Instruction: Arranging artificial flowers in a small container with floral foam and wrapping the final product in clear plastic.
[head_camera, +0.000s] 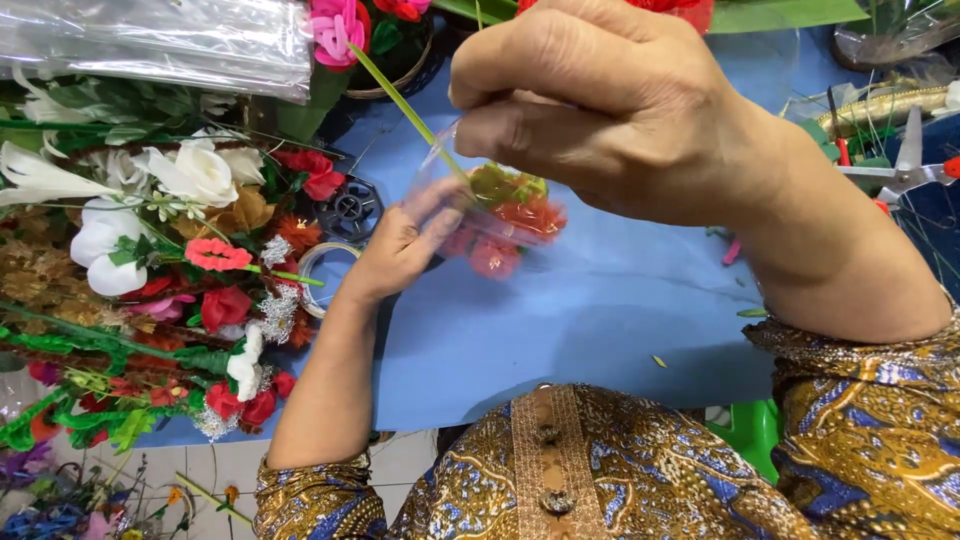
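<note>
A clear plastic sleeve (500, 215) holding small red flowers (505, 235) is pinched by the left hand (405, 245) over the blue table (560, 330). A green stem (405, 110) is gripped in the closed right hand (600, 100). Clear wrapping (160, 40) lies top left, cut off.

There is 1 view only, from a camera worn on the person's head. It looks steeply down and slightly forward over the person's own patterned chest and forearms onto the blue tabletop (560, 330). It sits very near the work: the right hand (600, 110) fills much of the upper middle and is cut by the top edge, while the left hand (405, 245) lies lower and further out. The heap of artificial flowers (170, 260) runs off the left edge, scissors (905, 165) sit at the right edge, and tiled floor shows at the bottom left.
</note>
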